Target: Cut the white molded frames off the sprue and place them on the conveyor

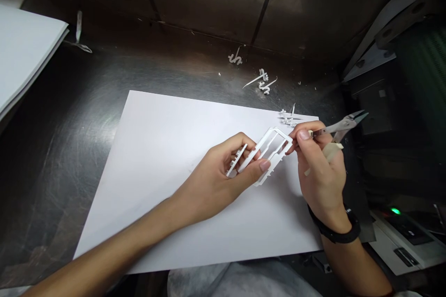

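Left hand (226, 169) at the centre of the frame: thumb and fingers curled inward, gripping a white plastic frame (260, 144). A second white toothed piece (237, 159) sits within the same hand, beside the first. The plastic frame is tilted, its far end directed to the upper right.

Right hand (322, 167), right of centre: fingers folded, thumb and forefinger brought together at the far corner of the plastic frame; whether they grip that corner cannot be determined. Cutters (343, 125) are retained in this hand, blades pointing to the upper right, away from the plastic frame. A black wristband (334, 229) is worn on the right wrist.

Both hands are above a white sheet (167, 158), laid on a scratched metal worktop (104, 74). White scraps (265, 84), several of them curled, lie on the worktop at upper centre; further scraps are near the sheet's upper right corner. Stacked white sheets (28, 51) occupy the upper left. A pale device (390, 248) at lower right shows a lit green indicator (395, 211).
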Motion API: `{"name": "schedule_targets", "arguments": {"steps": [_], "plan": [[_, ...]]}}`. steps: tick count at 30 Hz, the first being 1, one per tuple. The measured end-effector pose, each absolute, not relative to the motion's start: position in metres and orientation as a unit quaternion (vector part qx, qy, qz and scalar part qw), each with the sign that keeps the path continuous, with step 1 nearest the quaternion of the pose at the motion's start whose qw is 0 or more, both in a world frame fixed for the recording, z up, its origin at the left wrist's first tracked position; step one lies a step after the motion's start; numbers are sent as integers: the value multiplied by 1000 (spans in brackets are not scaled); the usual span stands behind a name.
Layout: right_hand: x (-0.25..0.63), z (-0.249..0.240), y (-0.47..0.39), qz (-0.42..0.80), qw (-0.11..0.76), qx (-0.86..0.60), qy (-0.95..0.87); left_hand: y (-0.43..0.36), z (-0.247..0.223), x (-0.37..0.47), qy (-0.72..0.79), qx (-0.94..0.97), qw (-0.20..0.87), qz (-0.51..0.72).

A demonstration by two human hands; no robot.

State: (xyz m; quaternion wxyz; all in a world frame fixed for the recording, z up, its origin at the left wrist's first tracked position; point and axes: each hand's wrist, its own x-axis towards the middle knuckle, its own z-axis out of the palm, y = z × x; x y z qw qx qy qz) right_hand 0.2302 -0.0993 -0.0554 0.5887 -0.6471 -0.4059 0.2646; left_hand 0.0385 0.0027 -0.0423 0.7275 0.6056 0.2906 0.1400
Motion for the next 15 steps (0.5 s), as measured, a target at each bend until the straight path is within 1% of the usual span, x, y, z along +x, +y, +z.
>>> {"name": "schedule_targets", "arguments": {"steps": [2,5,7,10,13,15], "plan": [[233,-56,-98,260,588,-653,-400,3,-42,39,295,607,725,139],[234,-56,-99,304,579,-633,-416,4,-42,39,301,599,730,136],[232,-55,-100,328,553,-629,-438,4,-44,38,306,598,728,135],[232,-55,-102,320,525,-647,-451,3,-49,38,324,601,717,142],[236,-60,-102,311,562,-643,-418,5,-56,39,360,569,721,162],[239,-62,-101,321,585,-631,-397,8,-59,41,385,491,757,195]]}}
